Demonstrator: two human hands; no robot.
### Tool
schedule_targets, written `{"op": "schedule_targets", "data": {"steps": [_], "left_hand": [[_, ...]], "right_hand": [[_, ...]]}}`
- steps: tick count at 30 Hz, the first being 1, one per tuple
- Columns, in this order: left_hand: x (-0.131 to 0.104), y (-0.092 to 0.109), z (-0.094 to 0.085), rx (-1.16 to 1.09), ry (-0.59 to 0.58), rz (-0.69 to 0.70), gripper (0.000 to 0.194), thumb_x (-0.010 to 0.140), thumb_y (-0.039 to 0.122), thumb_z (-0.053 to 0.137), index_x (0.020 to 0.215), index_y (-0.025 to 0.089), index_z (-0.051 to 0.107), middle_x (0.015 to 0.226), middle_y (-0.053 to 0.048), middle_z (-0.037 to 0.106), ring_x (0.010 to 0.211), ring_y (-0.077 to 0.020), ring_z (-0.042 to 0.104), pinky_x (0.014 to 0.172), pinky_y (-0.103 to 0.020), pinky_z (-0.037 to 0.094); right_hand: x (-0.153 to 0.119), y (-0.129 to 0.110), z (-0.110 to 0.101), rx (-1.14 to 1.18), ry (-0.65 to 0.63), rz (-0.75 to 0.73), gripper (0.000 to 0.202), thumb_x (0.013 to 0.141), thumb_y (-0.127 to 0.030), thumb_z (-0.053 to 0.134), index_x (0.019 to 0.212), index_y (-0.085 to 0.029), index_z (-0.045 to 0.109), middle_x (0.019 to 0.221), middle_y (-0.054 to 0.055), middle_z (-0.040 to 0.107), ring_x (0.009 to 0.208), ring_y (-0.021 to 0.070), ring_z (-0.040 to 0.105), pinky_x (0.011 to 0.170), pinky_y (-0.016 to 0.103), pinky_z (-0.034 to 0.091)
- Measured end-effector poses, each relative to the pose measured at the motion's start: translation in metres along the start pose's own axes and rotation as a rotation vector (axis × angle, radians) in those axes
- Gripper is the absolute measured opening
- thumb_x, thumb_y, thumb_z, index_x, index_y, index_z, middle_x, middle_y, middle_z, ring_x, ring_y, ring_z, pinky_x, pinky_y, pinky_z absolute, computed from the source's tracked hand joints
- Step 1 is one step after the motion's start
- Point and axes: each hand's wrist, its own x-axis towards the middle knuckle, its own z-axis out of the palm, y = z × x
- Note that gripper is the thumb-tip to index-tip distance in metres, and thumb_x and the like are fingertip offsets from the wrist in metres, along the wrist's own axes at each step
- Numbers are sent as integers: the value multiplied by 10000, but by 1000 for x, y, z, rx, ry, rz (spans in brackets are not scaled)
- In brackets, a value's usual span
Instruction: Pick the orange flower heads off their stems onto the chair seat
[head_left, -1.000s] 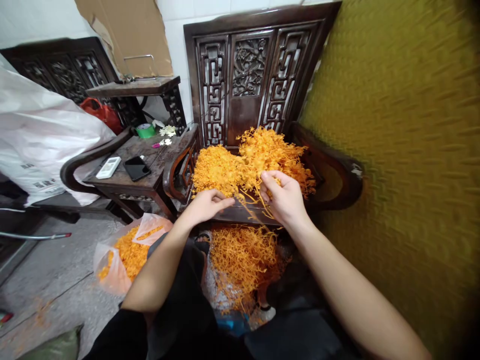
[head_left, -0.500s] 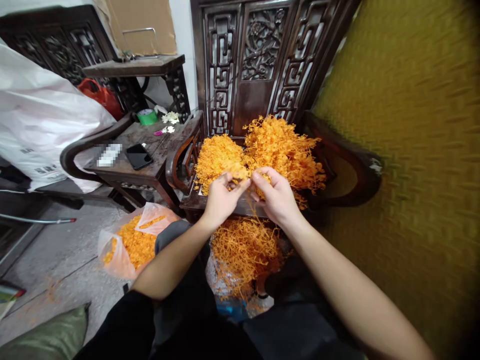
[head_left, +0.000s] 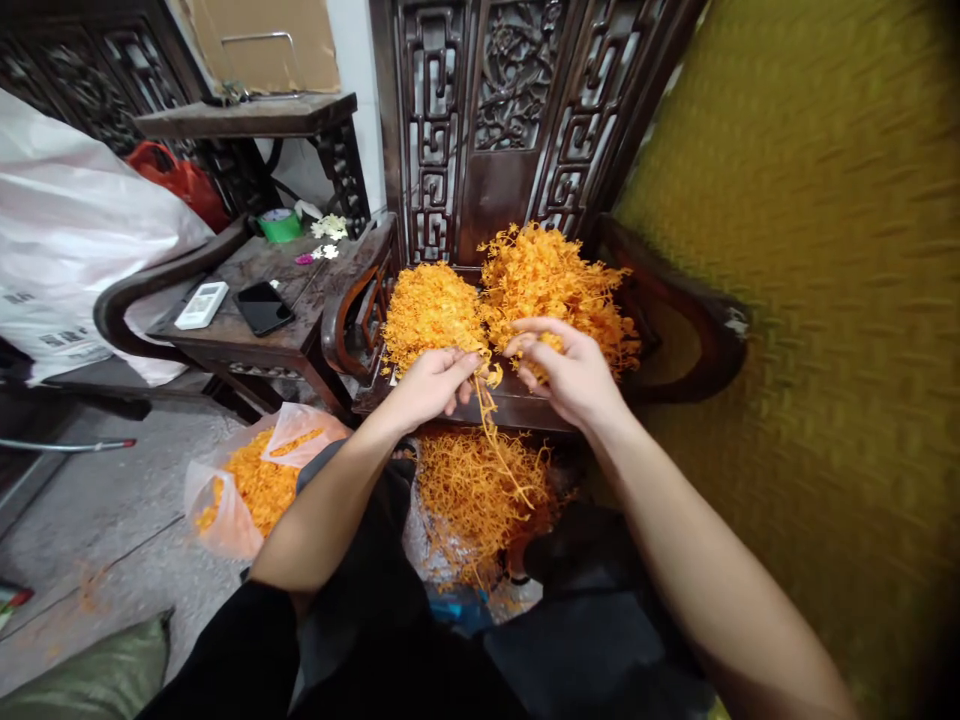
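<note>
My left hand (head_left: 439,382) pinches an orange dried-flower stem (head_left: 491,430) between thumb and fingers; its thin bare branches hang down in front of the chair seat. To its right, my right hand (head_left: 566,368) is curled, the index finger stretched toward the left hand. Small orange flower heads (head_left: 551,341) show within its fingers. Behind the hands, on the seat, lie a loose mound of orange flower heads (head_left: 431,310) at the left and a bushy bunch of orange dried flowers (head_left: 551,280) at the right. Below the seat sits a tangle of bare orange stems (head_left: 480,495).
Beside the dark carved wooden chair (head_left: 506,190), a side table (head_left: 247,345) bears a phone (head_left: 262,307), a white device (head_left: 202,305) and green tape (head_left: 280,228). A plastic bag (head_left: 214,535) with orange petals stands on the floor. A yellow-green textured surface (head_left: 810,300) rises at the right.
My hands have moved apart. The right has drawn back to the right, while the left has come slightly down and left, and the stem in it now hangs in plain sight.
</note>
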Motion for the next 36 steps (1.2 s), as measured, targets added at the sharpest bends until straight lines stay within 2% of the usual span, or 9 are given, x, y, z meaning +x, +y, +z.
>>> {"op": "schedule_targets", "data": {"steps": [3,6,9,13,16,20,27,32,36], "left_hand": [[-1,2,3,102,-11,28,471,1004,567,479,768,175,590,581,29,542,442,-77,435,450,-228,299],[-3,5,3,201,-32,119,529,992,601,488,677,178,527,570,33,491,498,-84,416,502,-234,323],[-5,6,1,202,-32,195,530,970,621,523,674,182,499,582,39,471,526,-88,406,527,-237,327],[-3,4,-4,146,-50,176,531,958,633,541,694,172,532,584,38,475,522,-85,399,516,-232,310],[0,-1,-6,66,-44,141,518,942,636,569,722,167,559,562,42,485,489,-77,394,491,-222,290],[4,-4,-4,-50,25,132,493,926,606,610,715,162,569,546,36,499,465,-72,413,462,-216,281],[10,-2,11,-171,78,137,498,884,622,672,720,168,548,567,51,446,447,-59,419,419,-205,268],[9,-1,10,-317,16,85,390,875,524,710,776,183,547,616,43,477,451,-64,438,390,-196,199],[8,-2,15,-184,78,167,455,925,586,631,736,180,550,583,45,455,453,-70,414,422,-220,241]], "right_hand": [[-11,-3,22,-195,-143,-30,496,886,-513,717,1244,-170,699,622,-35,568,477,92,423,458,247,286],[-12,-4,32,-349,-139,-83,507,874,-523,738,1227,-160,730,639,-16,574,548,125,477,525,272,366],[-10,-1,34,-331,-155,-78,475,882,-544,721,1188,-181,717,698,0,609,575,136,500,528,277,381],[-9,3,36,-218,-121,-54,400,921,-591,653,1051,-212,644,567,-76,459,456,104,374,457,255,290],[-11,2,37,-360,-23,-222,316,954,-513,636,946,-198,647,707,-20,609,532,109,451,548,281,379],[-11,2,38,-537,-30,-390,264,933,-442,686,974,-182,673,949,58,726,791,183,631,755,338,475],[-13,-3,33,-585,-4,-519,221,989,-363,616,844,-197,641,818,27,684,777,178,625,763,326,466],[-15,-8,26,-627,-25,-555,202,984,-329,627,832,-194,626,799,23,661,762,173,604,743,316,448],[-18,-8,24,-735,-53,-656,176,996,-280,593,845,-190,595,818,38,632,763,174,579,726,315,437]]}}
